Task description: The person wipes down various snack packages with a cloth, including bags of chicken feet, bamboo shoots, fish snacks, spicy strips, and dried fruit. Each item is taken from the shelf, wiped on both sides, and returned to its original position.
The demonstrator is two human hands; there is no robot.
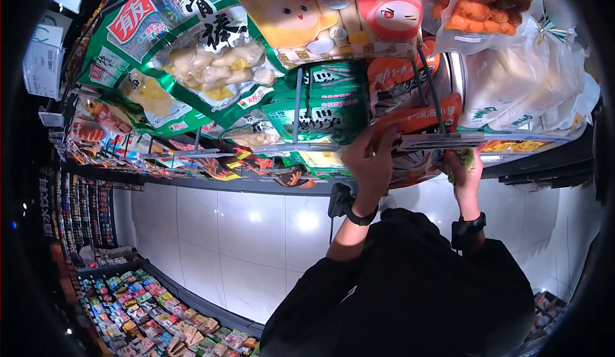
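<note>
At the front edge of the shelf, my left hand (370, 159) is closed on the left side of an orange snack packet (423, 118) with a dark lower part. My right hand (467, 176) is at the right, just below the shelf's front rail (442, 140). A small crumpled green thing (466, 159) shows between its fingers; what it is I cannot make out. The rail hides part of the right fingers and the middle of the orange packet. Another orange-and-dark packet (392, 81) stands right behind.
Green snack bags (330, 104) stand left of the orange packets, and larger green bags (211, 62) with pale pieces lie further left. White plastic bags (519, 88) fill the right. Thin metal dividers (298, 104) rise from the shelf. A low bin of small packets (154, 318) stands behind.
</note>
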